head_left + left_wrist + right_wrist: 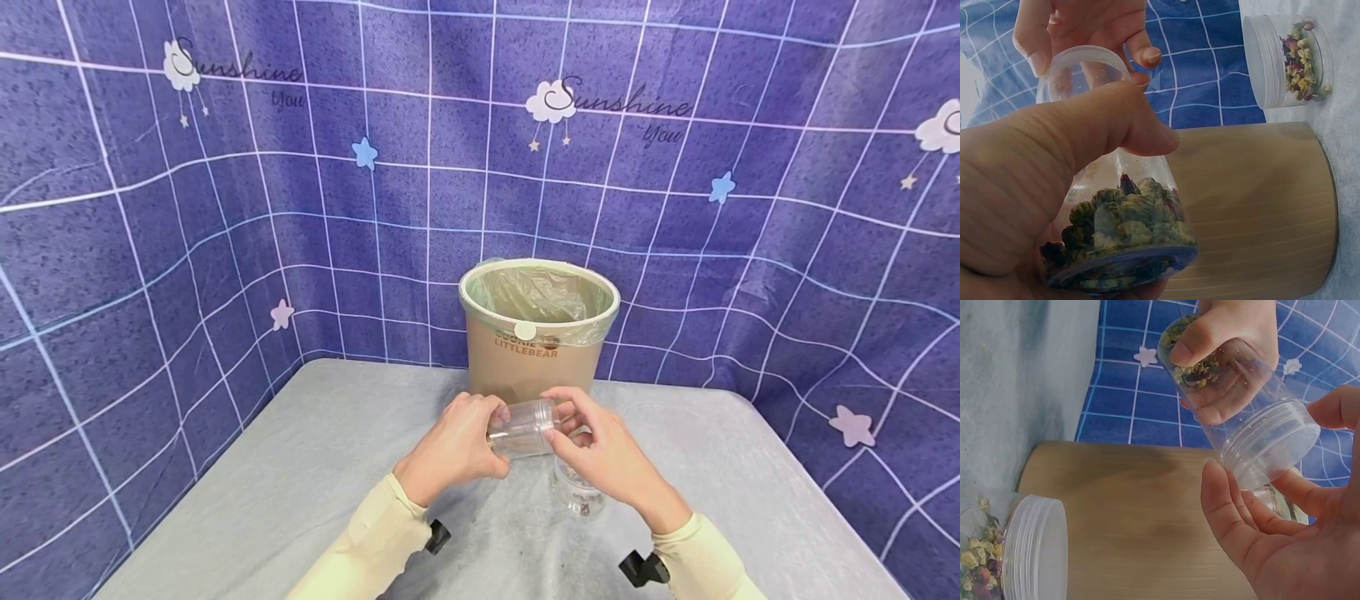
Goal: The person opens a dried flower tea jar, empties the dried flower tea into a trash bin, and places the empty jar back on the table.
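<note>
My left hand [459, 429] grips a clear plastic jar [517, 429] around its body, thumb across the side. The jar is tilted almost onto its side, and dried flower buds [1129, 219] are gathered at its base end. At the other end, my right hand [603, 446] holds the jar's clear lid [1272, 447] between thumb and fingers. Just below the right hand, a second clear jar [579, 493] stands upright on the table. It has a lid [1038, 550] and contains yellowish and dark red dried buds [1299, 62].
Behind the hands stands a tan bin [525, 367] lined with a translucent bag [543, 292]. It is on a grey cloth-covered table [337, 467]. Blue gridded curtains [420, 208] surround the table at the back and sides.
</note>
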Available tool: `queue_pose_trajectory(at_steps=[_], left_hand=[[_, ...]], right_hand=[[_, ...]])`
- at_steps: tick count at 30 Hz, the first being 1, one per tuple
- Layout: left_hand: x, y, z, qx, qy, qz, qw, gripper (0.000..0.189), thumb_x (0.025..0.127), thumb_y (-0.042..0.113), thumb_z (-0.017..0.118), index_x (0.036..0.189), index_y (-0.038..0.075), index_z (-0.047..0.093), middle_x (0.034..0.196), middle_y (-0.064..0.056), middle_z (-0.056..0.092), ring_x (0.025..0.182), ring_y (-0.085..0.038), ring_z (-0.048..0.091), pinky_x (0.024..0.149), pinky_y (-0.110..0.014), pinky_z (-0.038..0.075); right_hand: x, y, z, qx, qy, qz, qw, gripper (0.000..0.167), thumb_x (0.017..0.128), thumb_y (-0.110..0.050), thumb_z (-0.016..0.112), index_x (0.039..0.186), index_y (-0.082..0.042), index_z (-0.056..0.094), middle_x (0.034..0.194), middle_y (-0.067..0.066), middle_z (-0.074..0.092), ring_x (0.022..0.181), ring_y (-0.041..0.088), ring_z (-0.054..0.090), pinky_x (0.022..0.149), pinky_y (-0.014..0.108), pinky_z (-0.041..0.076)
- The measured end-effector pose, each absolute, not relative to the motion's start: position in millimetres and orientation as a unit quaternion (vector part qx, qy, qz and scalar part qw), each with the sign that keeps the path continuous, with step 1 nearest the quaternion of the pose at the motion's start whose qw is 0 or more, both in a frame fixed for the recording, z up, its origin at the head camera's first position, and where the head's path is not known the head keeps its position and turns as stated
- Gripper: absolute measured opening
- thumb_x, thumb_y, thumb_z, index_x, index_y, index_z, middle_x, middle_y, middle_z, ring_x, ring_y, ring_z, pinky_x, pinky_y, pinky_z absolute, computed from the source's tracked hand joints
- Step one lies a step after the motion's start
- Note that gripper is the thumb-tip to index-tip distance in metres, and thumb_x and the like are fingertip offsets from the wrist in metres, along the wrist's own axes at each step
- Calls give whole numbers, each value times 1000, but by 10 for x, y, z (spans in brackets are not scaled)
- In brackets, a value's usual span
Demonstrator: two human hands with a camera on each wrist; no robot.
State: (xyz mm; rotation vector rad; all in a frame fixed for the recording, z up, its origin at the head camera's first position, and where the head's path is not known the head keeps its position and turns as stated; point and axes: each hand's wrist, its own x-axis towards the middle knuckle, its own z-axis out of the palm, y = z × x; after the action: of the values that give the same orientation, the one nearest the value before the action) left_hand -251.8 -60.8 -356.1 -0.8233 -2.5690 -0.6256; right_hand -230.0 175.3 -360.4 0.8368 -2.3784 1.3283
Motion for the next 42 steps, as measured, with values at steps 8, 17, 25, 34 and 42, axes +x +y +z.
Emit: queue_pose_trajectory(at_steps=[8, 17, 25, 34, 42], left_hand=[[-2519, -609, -3571, -292, -911, -224, 187, 46, 55, 23, 88, 97, 15, 69, 85, 7, 65, 80, -16, 52, 76, -31, 45], [-2520, -614, -3571, -293, -911, -220, 188, 47, 55, 22, 88, 97, 14, 70, 85, 7, 65, 81, -16, 53, 75, -31, 46], [-2521, -612, -3565, -290, -913, -222, 183, 47, 55, 22, 88, 97, 15, 69, 85, 7, 64, 81, -16, 53, 75, -31, 46], [-2523, -613, -3561, -288, -914, -221, 180, 47, 55, 23, 88, 97, 15, 69, 85, 7, 63, 81, -16, 53, 75, -31, 46], [-2533, -608, -3566, -294, -912, -219, 183, 46, 55, 21, 87, 97, 14, 69, 84, 7, 63, 80, -17, 53, 74, -31, 46]], right_hand=[[-2297, 1747, -3599, 293, -828, 454, 151, 49, 91, -9, 72, 137, -14, 57, 109, 4, 70, 92, 18, 71, 75, 32, 60], [-2310, 1754, -3610, 302, -827, 448, 154, 52, 89, -6, 72, 138, -16, 57, 110, 5, 69, 92, 18, 70, 74, 31, 60], [-2322, 1753, -3617, 310, -823, 450, 154, 53, 89, -4, 72, 138, -16, 57, 112, 5, 69, 94, 19, 69, 75, 32, 60], [-2328, 1752, -3626, 316, -821, 449, 158, 54, 88, -3, 72, 138, -15, 56, 114, 6, 69, 94, 21, 69, 75, 31, 60], [-2339, 1756, -3641, 330, -817, 443, 165, 55, 87, -1, 72, 137, -13, 56, 116, 5, 69, 94, 20, 68, 74, 31, 61]])
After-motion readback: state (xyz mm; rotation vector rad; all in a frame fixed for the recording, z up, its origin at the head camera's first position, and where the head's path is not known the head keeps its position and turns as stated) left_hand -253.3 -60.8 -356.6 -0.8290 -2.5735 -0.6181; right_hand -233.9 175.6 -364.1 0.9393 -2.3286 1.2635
